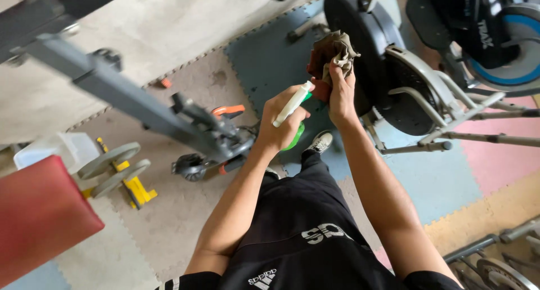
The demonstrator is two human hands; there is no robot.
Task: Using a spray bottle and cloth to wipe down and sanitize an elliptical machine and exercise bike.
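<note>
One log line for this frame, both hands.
left hand: grips green spray bottle | right hand: holds brown cloth | cloth beside black exercise machine | setting: foam floor mats

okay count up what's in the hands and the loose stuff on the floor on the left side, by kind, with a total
Spray bottle, green and white, in the left hand: 1
Cloth, brownish, in the right hand: 1
Grey weight plates on the yellow stand: 2
White plastic tub: 1
Total: 5
</note>
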